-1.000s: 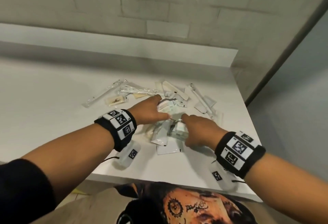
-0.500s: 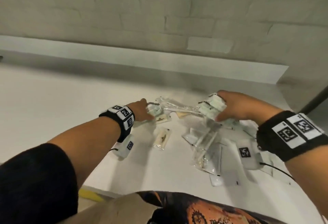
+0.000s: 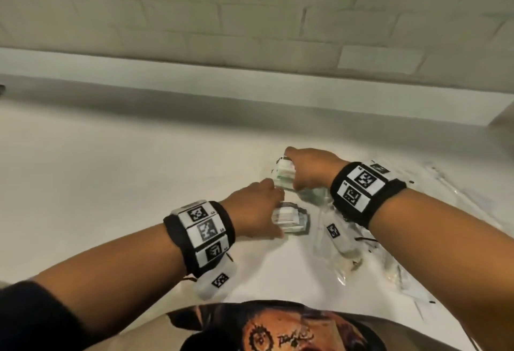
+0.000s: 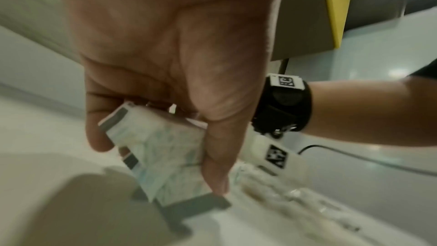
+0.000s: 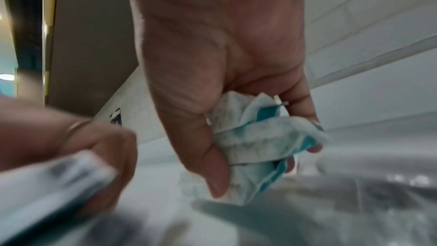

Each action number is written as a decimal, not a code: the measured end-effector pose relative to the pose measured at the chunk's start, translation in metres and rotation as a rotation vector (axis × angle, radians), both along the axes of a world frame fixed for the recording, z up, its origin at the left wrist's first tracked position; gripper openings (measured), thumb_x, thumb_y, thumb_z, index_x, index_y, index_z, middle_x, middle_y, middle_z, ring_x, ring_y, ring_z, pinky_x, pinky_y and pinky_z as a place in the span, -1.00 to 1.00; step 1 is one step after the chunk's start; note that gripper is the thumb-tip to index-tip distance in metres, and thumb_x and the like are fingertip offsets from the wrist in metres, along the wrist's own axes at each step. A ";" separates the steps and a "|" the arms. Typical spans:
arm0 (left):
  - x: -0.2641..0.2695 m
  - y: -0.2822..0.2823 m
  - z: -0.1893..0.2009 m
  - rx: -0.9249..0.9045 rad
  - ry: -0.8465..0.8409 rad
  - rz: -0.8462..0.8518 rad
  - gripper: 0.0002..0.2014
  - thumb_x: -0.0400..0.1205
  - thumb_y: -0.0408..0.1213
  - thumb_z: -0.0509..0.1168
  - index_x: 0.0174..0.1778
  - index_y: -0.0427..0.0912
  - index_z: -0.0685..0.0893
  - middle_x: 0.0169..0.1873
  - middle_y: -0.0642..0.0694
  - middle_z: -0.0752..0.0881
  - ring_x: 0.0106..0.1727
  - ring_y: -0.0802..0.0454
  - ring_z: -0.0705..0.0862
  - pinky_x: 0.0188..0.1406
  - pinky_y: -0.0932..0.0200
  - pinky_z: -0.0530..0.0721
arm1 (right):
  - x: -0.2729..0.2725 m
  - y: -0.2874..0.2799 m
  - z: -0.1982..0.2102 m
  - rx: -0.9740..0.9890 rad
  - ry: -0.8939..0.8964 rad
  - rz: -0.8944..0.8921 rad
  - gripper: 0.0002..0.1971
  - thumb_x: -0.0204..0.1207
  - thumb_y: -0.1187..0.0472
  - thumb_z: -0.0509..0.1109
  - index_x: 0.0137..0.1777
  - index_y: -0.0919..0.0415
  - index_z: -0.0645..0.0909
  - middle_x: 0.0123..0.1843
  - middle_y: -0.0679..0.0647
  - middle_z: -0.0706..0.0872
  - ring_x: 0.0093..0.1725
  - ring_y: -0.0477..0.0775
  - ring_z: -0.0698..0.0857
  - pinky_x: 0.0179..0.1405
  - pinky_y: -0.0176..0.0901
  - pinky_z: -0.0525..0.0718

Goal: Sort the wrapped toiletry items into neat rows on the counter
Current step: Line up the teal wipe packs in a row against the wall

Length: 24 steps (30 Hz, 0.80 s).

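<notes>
Left hand (image 4: 165, 74) gripping flat pale green-white wrapped sachets (image 4: 163, 149), right hand (image 5: 227, 74) clutching crumpled teal-white packets (image 5: 257, 143). Better lay flat, edges aligned, toward bare left of white desk (image 3: 111, 172).

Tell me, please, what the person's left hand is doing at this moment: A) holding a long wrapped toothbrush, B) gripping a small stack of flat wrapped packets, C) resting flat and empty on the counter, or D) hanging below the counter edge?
B: in the left wrist view the left hand has thumb and fingers curled round a stack of flat wrapped packets, just above the counter.
</notes>
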<state>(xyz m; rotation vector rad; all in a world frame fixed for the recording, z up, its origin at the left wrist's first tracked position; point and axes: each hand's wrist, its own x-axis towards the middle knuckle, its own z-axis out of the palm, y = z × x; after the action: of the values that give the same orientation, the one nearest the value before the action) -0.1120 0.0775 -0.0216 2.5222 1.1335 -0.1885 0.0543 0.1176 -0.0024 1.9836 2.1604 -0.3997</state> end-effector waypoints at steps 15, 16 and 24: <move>-0.052 0.098 0.005 -0.276 -0.117 0.478 -0.66 0.72 -0.11 0.15 0.38 -0.14 0.56 0.25 -0.14 0.67 0.20 -0.10 0.65 0.15 0.10 0.61 | -0.044 -0.035 -0.004 0.129 0.083 0.224 -0.69 0.43 0.14 0.43 0.18 -0.09 0.59 0.07 -0.06 0.62 0.03 0.04 0.62 -0.04 0.01 0.67; -0.053 0.101 0.005 -0.309 -0.128 0.513 -0.61 0.71 -0.16 0.18 0.46 -0.11 0.50 0.29 -0.14 0.66 0.21 -0.09 0.67 0.14 0.09 0.65 | -0.047 -0.037 -0.012 0.114 0.072 0.277 -0.52 0.38 0.13 0.47 0.31 -0.14 0.52 0.13 -0.08 0.59 0.06 0.03 0.59 -0.03 -0.02 0.64; -0.054 0.089 0.004 -0.341 -0.108 0.451 -0.68 0.65 -0.33 0.28 0.32 -0.05 0.66 0.21 -0.07 0.72 0.19 -0.05 0.70 0.25 -0.03 0.68 | -0.035 -0.059 -0.012 0.000 0.040 0.198 -0.70 0.39 -0.06 0.47 0.07 -0.09 0.52 -0.03 -0.12 0.59 -0.03 0.01 0.53 -0.12 -0.14 0.48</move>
<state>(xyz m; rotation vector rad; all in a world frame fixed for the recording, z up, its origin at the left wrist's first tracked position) -0.1660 0.1669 -0.0179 1.9073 1.4498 -0.1114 0.0193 0.0588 -0.0147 1.7532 2.3534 -0.4112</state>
